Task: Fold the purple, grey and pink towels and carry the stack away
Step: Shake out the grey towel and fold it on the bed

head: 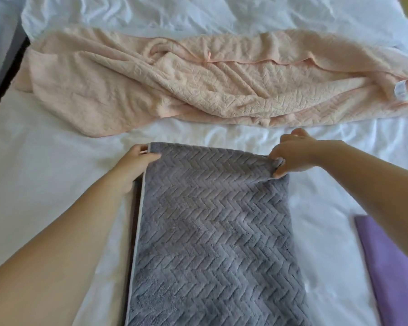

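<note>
Purple towel [391,267] lay folded at the near right of the white sheet [45,172]. The grey towel [210,231] lay lengthwise at centre. The left hand [134,163] gripped its far left corner, thumb on top; the right hand [292,152] pinched its far right corner. Beyond, the pink towel [174,83] lay crumpled; its white label [237,90] was unreadable.

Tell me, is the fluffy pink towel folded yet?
Not folded: the fluffy pink towel lies crumpled in loose ridges across the white bed sheet.
</note>
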`<state>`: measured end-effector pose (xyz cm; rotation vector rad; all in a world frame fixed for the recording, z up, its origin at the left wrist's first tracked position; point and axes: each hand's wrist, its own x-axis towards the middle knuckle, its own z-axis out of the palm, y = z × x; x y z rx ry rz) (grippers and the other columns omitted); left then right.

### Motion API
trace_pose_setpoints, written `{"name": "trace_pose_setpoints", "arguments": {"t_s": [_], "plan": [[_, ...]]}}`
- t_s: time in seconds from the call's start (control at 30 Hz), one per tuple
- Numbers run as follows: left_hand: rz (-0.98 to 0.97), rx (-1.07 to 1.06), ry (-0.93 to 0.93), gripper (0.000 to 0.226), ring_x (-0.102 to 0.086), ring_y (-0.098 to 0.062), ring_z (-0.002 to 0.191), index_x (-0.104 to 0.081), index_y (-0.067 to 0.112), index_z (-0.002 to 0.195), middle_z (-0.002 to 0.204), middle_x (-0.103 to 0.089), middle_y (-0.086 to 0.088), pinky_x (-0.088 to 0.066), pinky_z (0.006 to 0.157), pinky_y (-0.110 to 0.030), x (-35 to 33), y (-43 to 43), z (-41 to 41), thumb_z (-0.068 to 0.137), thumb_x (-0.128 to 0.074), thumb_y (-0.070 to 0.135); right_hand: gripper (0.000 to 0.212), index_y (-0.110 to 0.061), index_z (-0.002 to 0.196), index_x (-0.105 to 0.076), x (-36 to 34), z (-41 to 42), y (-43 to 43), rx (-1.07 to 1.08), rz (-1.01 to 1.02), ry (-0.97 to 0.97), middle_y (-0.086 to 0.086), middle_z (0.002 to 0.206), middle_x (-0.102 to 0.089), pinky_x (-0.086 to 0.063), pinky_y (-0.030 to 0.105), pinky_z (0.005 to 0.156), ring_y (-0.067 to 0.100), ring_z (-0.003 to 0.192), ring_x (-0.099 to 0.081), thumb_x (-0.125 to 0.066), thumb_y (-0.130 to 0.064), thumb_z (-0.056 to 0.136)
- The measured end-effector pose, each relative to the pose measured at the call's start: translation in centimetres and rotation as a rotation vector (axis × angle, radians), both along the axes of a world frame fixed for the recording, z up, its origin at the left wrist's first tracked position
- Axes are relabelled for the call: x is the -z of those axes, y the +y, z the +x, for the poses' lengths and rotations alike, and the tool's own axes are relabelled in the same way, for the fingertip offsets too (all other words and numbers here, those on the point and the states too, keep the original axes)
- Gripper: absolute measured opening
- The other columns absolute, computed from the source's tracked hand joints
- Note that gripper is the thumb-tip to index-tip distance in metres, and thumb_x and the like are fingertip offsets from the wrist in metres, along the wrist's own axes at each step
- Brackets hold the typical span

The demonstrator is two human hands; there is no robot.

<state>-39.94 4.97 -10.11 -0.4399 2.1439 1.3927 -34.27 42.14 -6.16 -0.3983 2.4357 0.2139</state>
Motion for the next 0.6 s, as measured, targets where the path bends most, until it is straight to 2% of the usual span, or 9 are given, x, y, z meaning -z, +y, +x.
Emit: {"name": "trace_pose_setpoints", "arguments": {"t_s": [0.07,0.13,0.2,0.27,0.4,0.5,0.53,0.6], "plan": [[-0.013,0.034,0.052,0.016,-0.062,-0.019,0.099,-0.062,0.028,0.098,0.107,-0.065,-0.001,-0.051,0.089,-0.038,-0.4,0.0,-0.3,0.086,-0.066,0.038,0.040,-0.040,0.096,-0.059,-0.1,-0.5,-0.3,-0.025,0.034,-0.057,-0.017,0.087,-0.056,-0.020,0.039,0.096,0.010,0.104,-0.036,-0.062,-0.069,0.069],[-0.060,0.046,0.131,0.012,-0.061,-0.023,0.103,-0.064,0.023,0.097,0.109,-0.066,-0.005,-0.050,0.091,-0.036,-0.4,-0.2,-0.7,0.090,-0.063,0.032,0.044,-0.038,0.100,-0.058,-0.2,-0.8,-0.6,-0.064,0.108,-0.095,-0.014,0.090,-0.056,-0.022,0.039,0.097,0.012,0.103,-0.036,-0.063,-0.068,0.068],[-0.145,0.077,0.188,0.010,-0.059,-0.022,0.100,-0.063,0.021,0.099,0.108,-0.064,-0.004,-0.046,0.078,-0.026,-0.4,-0.3,-0.8,0.092,-0.061,0.027,0.049,-0.036,0.105,-0.058,-0.4,-1.3,-1.0,-0.094,0.175,-0.102,-0.012,0.092,-0.057,-0.024,0.039,0.099,0.013,0.104,-0.037,-0.062,-0.069,0.069],[-0.227,0.121,0.222,0.009,-0.055,-0.020,0.097,-0.060,0.021,0.100,0.107,-0.060,-0.004,-0.039,0.074,-0.025,-0.1,-0.4,-0.7,0.093,-0.058,0.026,0.056,-0.036,0.112,-0.060,-0.7,-1.8,-1.2,-0.116,0.242,-0.087,-0.010,0.100,-0.056,-0.026,0.040,0.102,0.016,0.107,-0.038,-0.062,-0.072,0.069],[-0.321,0.199,0.192,0.021,-0.050,-0.019,0.095,-0.061,0.017,0.112,0.109,-0.054,-0.004,-0.035,0.077,-0.026,0.4,-0.5,-0.7,0.094,-0.057,0.026,0.062,-0.040,0.119,-0.059,-1.3,-2.9,-0.5,-0.126,0.305,-0.032,-0.008,0.118,-0.048,-0.028,0.042,0.104,0.019,0.119,-0.037,-0.059,-0.075,0.068],[-0.391,0.186,0.211,0.024,-0.056,-0.025,0.105,-0.066,0.010,0.110,0.111,-0.055,-0.008,-0.043,0.086,-0.030,0.7,-0.3,-1.0,0.091,-0.063,0.023,0.070,-0.042,0.126,-0.053,-1.0,-3.1,0.3,-0.122,0.300,-0.006,-0.009,0.128,-0.046,-0.028,0.042,0.106,0.018,0.123,-0.037,-0.057,-0.078,0.066],[-0.393,0.182,0.207,0.024,-0.057,-0.025,0.109,-0.067,0.009,0.109,0.112,-0.056,-0.009,-0.044,0.090,-0.030,0.7,-0.3,-1.1,0.089,-0.064,0.022,0.071,-0.041,0.127,-0.051,-0.9,-3.2,0.5,-0.119,0.297,-0.003,-0.010,0.129,-0.047,-0.030,0.041,0.104,0.017,0.122,-0.038,-0.055,-0.079,0.067],[-0.353,0.233,0.117,0.025,-0.057,-0.021,0.106,-0.067,0.011,0.110,0.112,-0.058,-0.008,-0.041,0.085,-0.026,0.5,-0.3,-1.5,0.088,-0.066,0.024,0.069,-0.038,0.127,-0.050,-0.7,-3.3,0.9,-0.054,0.253,-0.040,-0.011,0.124,-0.053,-0.034,0.035,0.096,0.015,0.112,-0.043,-0.056,-0.076,0.069]]}}
